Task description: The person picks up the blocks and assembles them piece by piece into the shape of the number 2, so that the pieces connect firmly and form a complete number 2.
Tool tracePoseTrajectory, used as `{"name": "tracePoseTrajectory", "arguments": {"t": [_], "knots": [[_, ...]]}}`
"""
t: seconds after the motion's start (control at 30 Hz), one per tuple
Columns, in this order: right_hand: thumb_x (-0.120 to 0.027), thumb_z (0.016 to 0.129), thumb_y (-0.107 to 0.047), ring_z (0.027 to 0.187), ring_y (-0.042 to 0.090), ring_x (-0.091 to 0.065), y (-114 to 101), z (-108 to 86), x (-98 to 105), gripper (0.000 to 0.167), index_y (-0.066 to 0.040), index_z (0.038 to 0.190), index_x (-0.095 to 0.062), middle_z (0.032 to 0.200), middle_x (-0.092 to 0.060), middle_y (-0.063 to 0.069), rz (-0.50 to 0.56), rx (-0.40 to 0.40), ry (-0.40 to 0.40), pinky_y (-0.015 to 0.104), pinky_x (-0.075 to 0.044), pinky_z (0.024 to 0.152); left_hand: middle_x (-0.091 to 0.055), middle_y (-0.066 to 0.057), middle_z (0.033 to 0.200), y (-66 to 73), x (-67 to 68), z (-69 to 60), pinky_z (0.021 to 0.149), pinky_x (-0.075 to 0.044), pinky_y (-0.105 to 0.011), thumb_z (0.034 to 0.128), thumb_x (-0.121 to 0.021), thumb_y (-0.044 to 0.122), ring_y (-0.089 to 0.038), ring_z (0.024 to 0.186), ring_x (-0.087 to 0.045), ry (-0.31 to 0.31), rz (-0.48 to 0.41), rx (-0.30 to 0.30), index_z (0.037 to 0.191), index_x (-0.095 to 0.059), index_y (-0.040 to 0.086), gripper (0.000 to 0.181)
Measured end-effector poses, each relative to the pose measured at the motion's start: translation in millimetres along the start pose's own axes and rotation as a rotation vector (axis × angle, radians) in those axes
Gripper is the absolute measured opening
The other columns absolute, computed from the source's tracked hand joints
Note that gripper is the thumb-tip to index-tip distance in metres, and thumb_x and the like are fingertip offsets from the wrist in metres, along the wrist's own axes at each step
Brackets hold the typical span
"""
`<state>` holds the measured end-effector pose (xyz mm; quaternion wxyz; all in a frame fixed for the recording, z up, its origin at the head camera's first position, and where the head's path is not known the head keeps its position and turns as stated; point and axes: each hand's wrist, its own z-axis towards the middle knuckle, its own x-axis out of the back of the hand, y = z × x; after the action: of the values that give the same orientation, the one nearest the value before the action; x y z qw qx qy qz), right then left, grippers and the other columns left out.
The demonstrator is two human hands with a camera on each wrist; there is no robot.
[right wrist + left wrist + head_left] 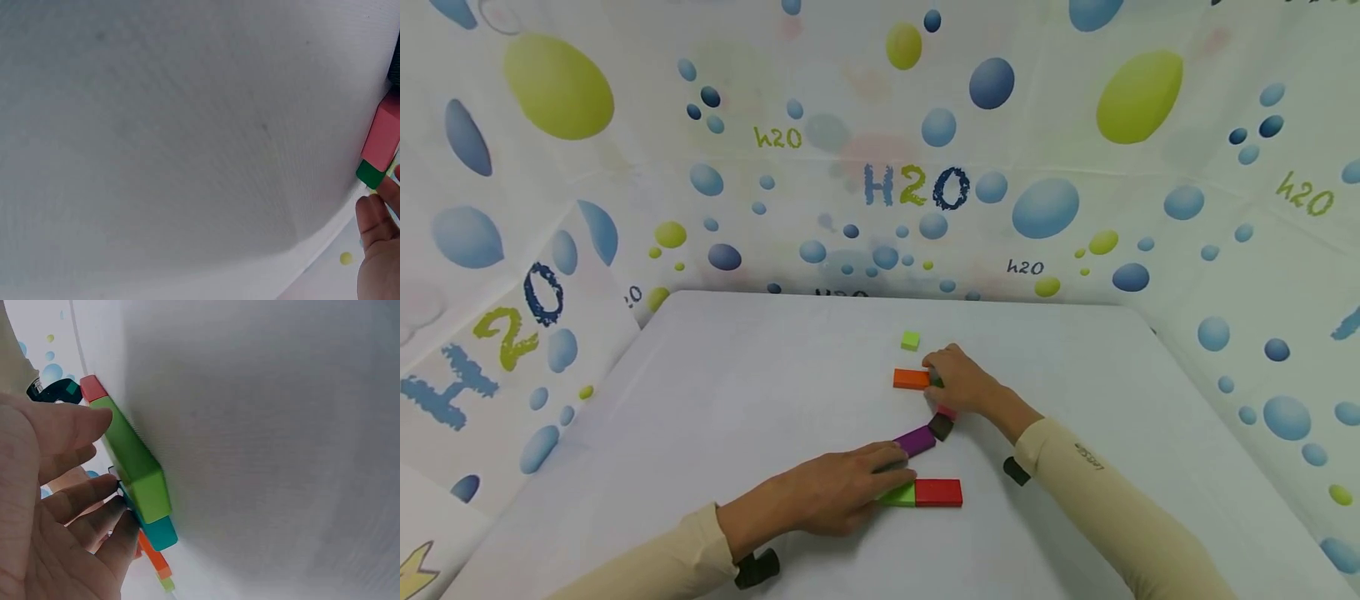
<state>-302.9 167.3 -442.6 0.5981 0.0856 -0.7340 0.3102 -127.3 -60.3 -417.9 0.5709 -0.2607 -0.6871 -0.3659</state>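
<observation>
My left hand (842, 487) rests with extended fingers over a light green block (898, 497), which lies end to end with a red block (938, 492). Its fingertips reach a purple block (915, 442). The left wrist view shows a teal block (160, 534) beside those fingers, mostly hidden from the head view. Farther away, my right hand (962, 382) pinches a dark green block (936, 378) between thumb and fingers, at the right end of an orange block (912, 379). Below that hand, a pink block (947, 411) and a black block (941, 427) continue the curve toward the purple one.
A small lime green block (911, 340) lies beyond the orange block. The white table (737, 375) ends at a back wall covered by a cloth (820, 75) with blue and green drops. Dark wrist straps (757, 568) show under both sleeves.
</observation>
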Motion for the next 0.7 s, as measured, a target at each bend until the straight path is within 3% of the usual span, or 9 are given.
{"name": "tracePoseTrajectory", "arguments": {"t": [0.13, 0.37, 0.53, 0.7], "knots": [[-0.066, 0.095, -0.02, 0.125, 0.021, -0.047, -0.3, -5.1, -1.6, 0.045, -0.009, 0.137, -0.058, 0.135, -0.059, 0.006, 0.007, 0.072, 0.055, 0.039, -0.047, 0.109, -0.044, -0.001, 0.153, 1.0, 2.7, 1.5, 0.107, -0.049, -0.035, 0.0972, -0.065, 0.019, -0.018, 0.142, -0.041, -0.031, -0.068, 0.029, 0.154, -0.044, 0.023, 0.06], [-0.059, 0.089, -0.002, 0.119, 0.021, -0.05, -13.5, -26.0, -2.6, 0.035, -0.004, 0.124, -0.064, 0.12, -0.064, 0.005, 0.019, 0.331, 0.213, 0.037, -0.048, 0.105, -0.042, 0.002, 0.155, 0.6, 9.5, 6.0, 0.112, -0.043, -0.037, 0.0976, -0.065, 0.026, -0.017, 0.144, -0.038, -0.061, -0.166, 0.066, 0.156, -0.04, 0.022, 0.064], [-0.056, 0.083, 0.006, 0.117, 0.019, -0.051, -26.7, -47.8, -12.3, 0.033, -0.002, 0.114, -0.065, 0.116, -0.064, 0.003, 0.092, 0.465, 0.262, 0.037, -0.049, 0.103, -0.045, 0.001, 0.152, 0.5, 8.9, 5.5, 0.115, -0.041, -0.036, 0.0966, -0.064, 0.02, -0.018, 0.143, -0.038, -0.001, -0.135, 0.017, 0.155, -0.043, 0.017, 0.062], [-0.054, 0.082, 0.005, 0.118, 0.017, -0.051, -35.4, -70.4, -18.6, 0.033, -0.004, 0.112, -0.066, 0.116, -0.063, 0.0, 0.148, 0.501, 0.255, 0.037, -0.05, 0.102, -0.051, 0.001, 0.146, -0.3, 11.5, 6.6, 0.112, -0.043, -0.033, 0.0945, -0.065, 0.016, -0.015, 0.137, -0.043, 0.096, -0.143, -0.025, 0.146, -0.053, 0.014, 0.053]]}}
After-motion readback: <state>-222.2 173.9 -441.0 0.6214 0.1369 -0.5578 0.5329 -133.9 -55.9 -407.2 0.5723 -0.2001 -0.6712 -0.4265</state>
